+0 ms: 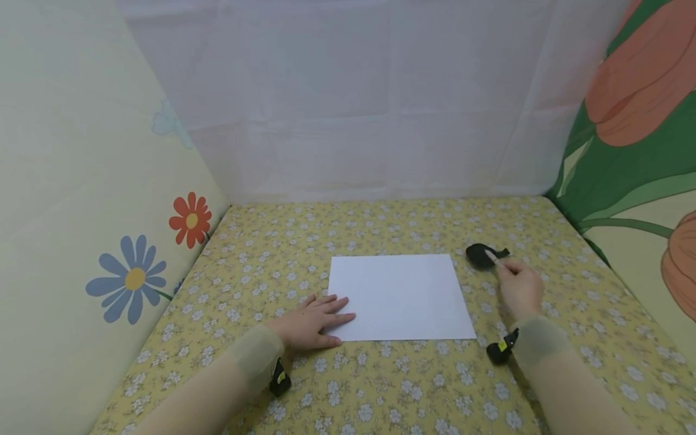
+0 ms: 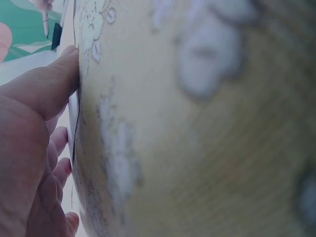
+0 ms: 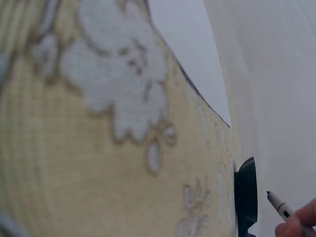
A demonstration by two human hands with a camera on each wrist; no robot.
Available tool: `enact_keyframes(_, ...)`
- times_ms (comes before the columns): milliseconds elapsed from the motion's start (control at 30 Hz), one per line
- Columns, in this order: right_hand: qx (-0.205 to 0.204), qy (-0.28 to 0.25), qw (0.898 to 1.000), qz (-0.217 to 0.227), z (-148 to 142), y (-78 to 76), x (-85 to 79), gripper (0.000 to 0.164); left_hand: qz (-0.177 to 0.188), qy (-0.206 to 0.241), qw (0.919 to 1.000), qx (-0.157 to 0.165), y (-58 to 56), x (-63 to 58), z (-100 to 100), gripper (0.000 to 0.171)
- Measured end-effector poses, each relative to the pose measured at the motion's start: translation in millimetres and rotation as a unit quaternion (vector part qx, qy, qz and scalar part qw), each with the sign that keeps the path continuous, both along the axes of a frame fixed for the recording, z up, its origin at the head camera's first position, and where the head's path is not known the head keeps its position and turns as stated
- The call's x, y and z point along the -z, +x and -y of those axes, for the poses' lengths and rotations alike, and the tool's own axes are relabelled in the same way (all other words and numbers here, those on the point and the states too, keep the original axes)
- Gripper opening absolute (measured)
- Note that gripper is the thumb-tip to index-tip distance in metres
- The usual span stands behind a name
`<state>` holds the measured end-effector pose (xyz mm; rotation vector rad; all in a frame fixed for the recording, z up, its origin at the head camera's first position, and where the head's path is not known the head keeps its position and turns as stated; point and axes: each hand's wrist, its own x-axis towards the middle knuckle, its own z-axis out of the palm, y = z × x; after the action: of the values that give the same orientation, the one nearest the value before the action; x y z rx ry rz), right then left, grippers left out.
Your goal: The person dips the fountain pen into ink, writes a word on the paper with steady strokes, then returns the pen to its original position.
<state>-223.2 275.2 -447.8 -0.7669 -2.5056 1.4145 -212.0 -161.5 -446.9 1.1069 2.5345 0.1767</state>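
Note:
A blank white sheet of paper [image 1: 402, 297] lies flat on the flowered cloth. My left hand [image 1: 314, 322] rests with spread, straight fingers on its left edge; the thumb [image 2: 61, 74] lies at the near corner. To the right of the sheet, my right hand [image 1: 520, 289] pinches a slim white pen [image 3: 282, 206] with a dark pointed tip. That tip points toward a small black dish [image 1: 480, 257] with a narrow tail, and overlaps it in the head view. From the right wrist, the tip shows a little apart from the dish's rim.
Yellow cloth with white flowers [image 1: 283, 241] covers the table. A white sheet [image 1: 348, 109] hangs at the back. Flower-printed panels stand on the left [image 1: 65, 181] and right [image 1: 652, 217]. Each wrist carries a small black camera.

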Motion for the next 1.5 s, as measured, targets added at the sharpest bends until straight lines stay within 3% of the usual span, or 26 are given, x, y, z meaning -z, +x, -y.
enact_keyframes(467,0.003,-0.055,0.998,-0.020,-3.4,2.1,4.8,0.040,-0.004,0.003,1.0000,0.000,-0.1,-1.2,-0.2,0.062)
enact_keyframes(1067,-0.014,-0.049,0.998,-0.025,-4.9,3.1,5.6,0.047,-0.002,0.005,1.0000,-0.001,0.1,-0.9,-0.4,0.062)
enact_keyframes(1200,-0.006,-0.051,0.998,-0.029,-5.3,2.1,5.5,0.049,-0.003,0.007,1.0000,0.001,0.1,-0.9,-0.3,0.063)
enact_keyframes(1500,0.048,-0.126,0.989,-0.055,-4.7,1.4,6.8,0.045,0.000,0.005,1.0000,-0.003,0.8,-2.2,-0.5,0.062)
